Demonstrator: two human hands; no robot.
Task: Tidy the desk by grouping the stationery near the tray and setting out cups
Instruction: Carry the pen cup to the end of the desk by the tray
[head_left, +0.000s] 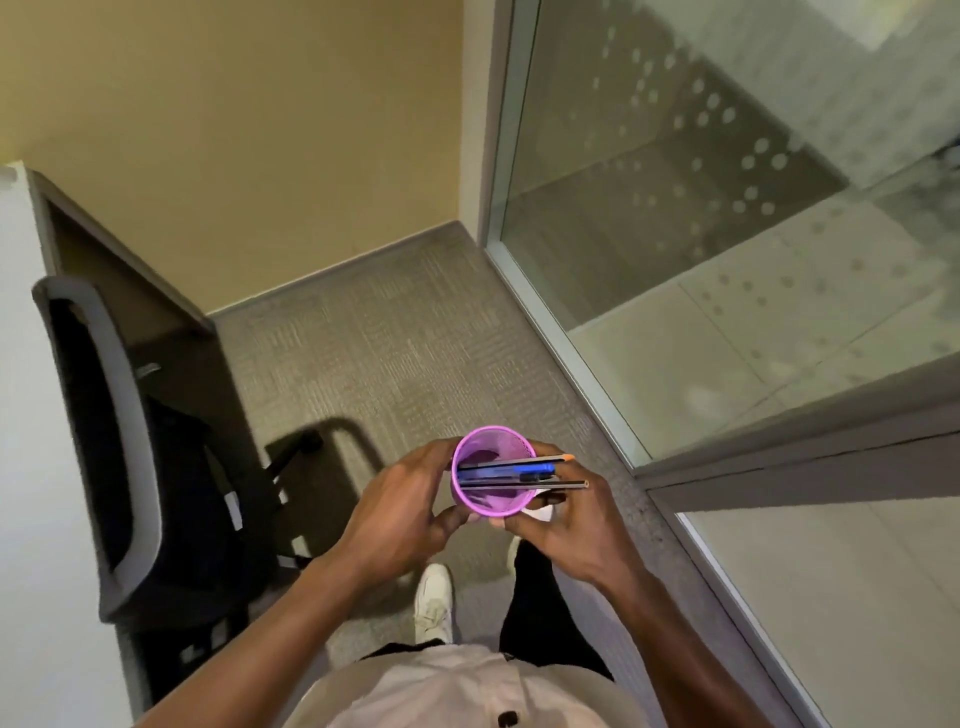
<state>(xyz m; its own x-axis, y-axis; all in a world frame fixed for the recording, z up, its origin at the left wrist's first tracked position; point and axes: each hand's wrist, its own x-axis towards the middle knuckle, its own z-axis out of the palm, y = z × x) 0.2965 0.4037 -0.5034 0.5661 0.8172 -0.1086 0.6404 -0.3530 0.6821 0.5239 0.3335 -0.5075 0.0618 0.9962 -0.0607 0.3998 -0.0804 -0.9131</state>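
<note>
A purple mesh pen cup (485, 448) is held in front of my body, over the carpet, its mouth facing the camera. Both hands grip it: my left hand (402, 512) wraps its left side and my right hand (563, 522) its right side. Several pens and pencils (524, 470) lie across the cup's mouth, their tips sticking out to the right over my right fingers; one has an orange end, one is blue. A small white thing shows under my right fingers; I cannot tell what it is. No tray or desk top with stationery is in view.
A black office chair (130, 457) with a grey frame stands at the left, beside a white desk edge (21, 364). A glass partition (727, 234) with a grey frame runs along the right. Grey carpet (389, 338) lies ahead, ending at a yellow wall.
</note>
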